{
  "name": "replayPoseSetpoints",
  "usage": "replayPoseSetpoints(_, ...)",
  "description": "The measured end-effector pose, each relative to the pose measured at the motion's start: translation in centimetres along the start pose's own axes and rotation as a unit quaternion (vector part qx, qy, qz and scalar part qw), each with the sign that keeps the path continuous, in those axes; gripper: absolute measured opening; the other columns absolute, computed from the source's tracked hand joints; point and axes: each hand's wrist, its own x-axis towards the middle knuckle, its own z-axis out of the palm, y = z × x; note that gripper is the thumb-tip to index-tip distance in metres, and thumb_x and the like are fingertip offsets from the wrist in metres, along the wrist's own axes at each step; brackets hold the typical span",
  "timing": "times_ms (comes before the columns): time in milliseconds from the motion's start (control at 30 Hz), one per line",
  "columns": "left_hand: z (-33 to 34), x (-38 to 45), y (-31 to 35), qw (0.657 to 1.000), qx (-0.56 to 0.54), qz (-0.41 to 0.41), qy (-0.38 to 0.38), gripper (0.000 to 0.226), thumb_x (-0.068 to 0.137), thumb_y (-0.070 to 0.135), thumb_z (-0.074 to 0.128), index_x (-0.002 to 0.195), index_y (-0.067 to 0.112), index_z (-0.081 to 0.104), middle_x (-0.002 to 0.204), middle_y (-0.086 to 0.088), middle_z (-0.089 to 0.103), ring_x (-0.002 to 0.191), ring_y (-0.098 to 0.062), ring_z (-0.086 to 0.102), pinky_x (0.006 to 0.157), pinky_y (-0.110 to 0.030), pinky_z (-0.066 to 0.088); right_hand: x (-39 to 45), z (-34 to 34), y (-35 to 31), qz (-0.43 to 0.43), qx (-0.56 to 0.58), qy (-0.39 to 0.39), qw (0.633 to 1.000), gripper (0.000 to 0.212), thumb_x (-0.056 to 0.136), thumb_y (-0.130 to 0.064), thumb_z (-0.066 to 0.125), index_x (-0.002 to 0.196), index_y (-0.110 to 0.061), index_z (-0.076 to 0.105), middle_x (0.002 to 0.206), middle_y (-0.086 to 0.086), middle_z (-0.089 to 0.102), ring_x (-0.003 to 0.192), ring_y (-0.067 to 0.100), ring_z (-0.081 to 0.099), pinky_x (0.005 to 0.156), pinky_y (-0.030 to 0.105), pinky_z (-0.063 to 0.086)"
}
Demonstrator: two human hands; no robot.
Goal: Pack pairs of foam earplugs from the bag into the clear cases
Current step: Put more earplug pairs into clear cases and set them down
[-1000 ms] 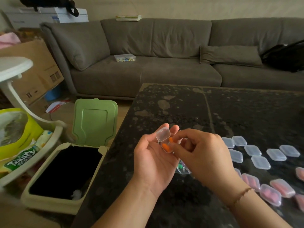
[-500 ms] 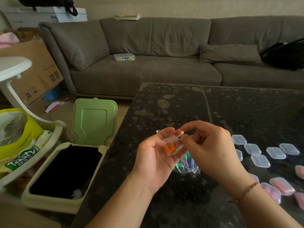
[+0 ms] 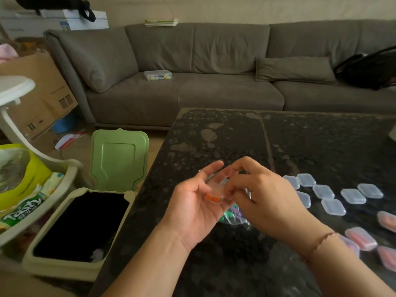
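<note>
Single view only, taken from head height, aimed forward and down across dark stone table (image 3: 300,151). Wide-angle bend seen at frame edges. Near table edge cut off at bottom; hands close under lens, above table's near part. Grey sofa (image 3: 192,71) framed beyond table's far edge. Open green-lidded bin (image 3: 85,211) caught left of table. No second view, so no overlap shared.

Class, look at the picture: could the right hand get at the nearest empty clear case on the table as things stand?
Probably not at once. The right hand pinches the case with orange earplugs held in the left hand. Once it lets go, the empty case lies close, with nothing between.
</note>
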Motion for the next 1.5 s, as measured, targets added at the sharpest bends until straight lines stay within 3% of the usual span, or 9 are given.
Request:
replayPoseSetpoints(133, 0.1, 0.2, -0.4, 1.0, -0.018, -0.001, 0.009, 0.061, 0.073, -0.014, 0.044, 0.13, 0.004, 0.056, 0.124, -0.024, 0.066, 0.094, -0.032, 0.072, 0.073, -0.038, 0.061, -0.1, 0.0, -0.3, -0.017, 0.035, 0.016, 0.999, 0.021, 0.076, -0.03, 0.035, 0.07, -0.041, 0.051, 0.086, -0.026, 0.052, 0.079, 0.001, 0.051, 0.057, 0.015, 0.037)
replayPoseSetpoints(300, 0.0, 0.2, -0.4, 1.0, -0.007, 0.02, 0.022, 0.067, 0.076, -0.016, 0.044, 0.136, 0.011, 0.053, 0.132, -0.02, 0.063, 0.115, -0.037, 0.066, 0.1, -0.048, 0.053, -0.3, -0.2, -0.2, -0.034, 0.04, 0.007, 0.999, 0.02, 0.08, -0.056, 0.054, 0.093, -0.041, 0.058, 0.088, -0.025, 0.058, 0.084, 0.002, 0.056, 0.064, 0.026, 0.051)
replayPoseSetpoints(567, 0.1, 0.0, -0.7, 0.998, 0.054, 0.011, 0.017, 0.077, 0.081, -0.016, 0.047, 0.141, 0.033, 0.05, 0.143, -0.017, 0.054, 0.119, -0.034, 0.065, 0.11, -0.051, 0.04, -0.6, 0.8, 0.1, -0.081, -0.087, 0.067, 0.991, 0.031, 0.074, -0.061, 0.067, 0.072, -0.034, 0.053, 0.065, -0.018, 0.056, 0.061, 0.005, 0.038, 0.042, 0.02, 0.028)
replayPoseSetpoints(700, 0.4, 0.0, -0.9, 0.999, 0.034, 0.027, 0.01, 0.068, 0.078, -0.008, 0.048, 0.138, 0.023, 0.055, 0.137, -0.018, 0.061, 0.119, -0.034, 0.065, 0.109, -0.052, 0.041, -0.5, 0.5, 1.3, -0.094, -0.055, 0.058, 0.992, 0.023, 0.081, -0.058, 0.057, 0.081, -0.035, 0.057, 0.073, -0.018, 0.061, 0.067, 0.008, 0.049, 0.047, 0.026, 0.043)
replayPoseSetpoints(900, 0.2, 0.5, -0.5, 0.978, 0.184, 0.086, 0.043, 0.055, 0.075, 0.013, 0.057, 0.13, 0.012, 0.058, 0.126, -0.013, 0.068, 0.115, -0.031, 0.067, 0.1, -0.044, 0.046, -0.9, -3.9, 7.1, 0.137, -0.028, 0.103, 0.985, 0.018, 0.085, -0.052, 0.058, 0.092, -0.035, 0.057, 0.077, -0.014, 0.061, 0.074, 0.01, 0.057, 0.064, 0.031, 0.05)
replayPoseSetpoints(1067, -0.2, 0.9, 0.0, 0.949, 0.263, 0.152, 0.085, 0.031, 0.084, 0.007, 0.059, 0.115, 0.012, 0.065, 0.111, -0.012, 0.073, 0.1, -0.028, 0.072, 0.088, -0.041, 0.051, -4.6, -8.5, 12.9, 0.388, -0.084, -0.069, 0.915, 0.013, 0.087, -0.031, 0.066, 0.099, -0.027, 0.061, 0.1, 0.002, 0.067, 0.087, 0.021, 0.061, 0.075, 0.033, 0.049)
replayPoseSetpoints(1333, -2.5, 1.9, 1.2, 0.756, 0.555, 0.237, 0.255, 0.022, 0.094, 0.004, 0.061, 0.1, 0.024, 0.068, 0.107, 0.005, 0.068, 0.096, -0.011, 0.064, 0.069, -0.021, 0.048, -6.7, -8.9, 14.0, 0.401, -0.074, -0.193, 0.892, 0.024, 0.077, -0.021, 0.078, 0.095, -0.028, 0.065, 0.102, -0.003, 0.065, 0.093, 0.016, 0.061, 0.088, 0.032, 0.052)
replayPoseSetpoints(1433, -4.7, 2.0, 2.7, 0.558, 0.773, 0.132, 0.272, 0.024, 0.095, 0.028, 0.062, 0.117, 0.02, 0.066, 0.116, -0.001, 0.064, 0.102, -0.022, 0.061, 0.088, -0.037, 0.047, -6.3, -9.5, 13.8, 0.384, -0.097, -0.197, 0.897, 0.027, 0.081, -0.023, 0.076, 0.104, -0.028, 0.065, 0.11, -0.003, 0.063, 0.101, 0.017, 0.059, 0.088, 0.029, 0.049)
replayPoseSetpoints(1500, -5.1, 1.7, 2.8, 0.498, 0.818, 0.089, 0.273, 0.028, 0.096, 0.04, 0.055, 0.111, 0.019, 0.069, 0.111, -0.004, 0.064, 0.105, -0.028, 0.058, 0.092, -0.042, 0.046, -5.6, -10.1, 12.6, 0.364, -0.108, -0.145, 0.914, 0.02, 0.086, -0.024, 0.071, 0.104, -0.028, 0.065, 0.106, -0.001, 0.064, 0.096, 0.017, 0.059, 0.08, 0.027, 0.047)
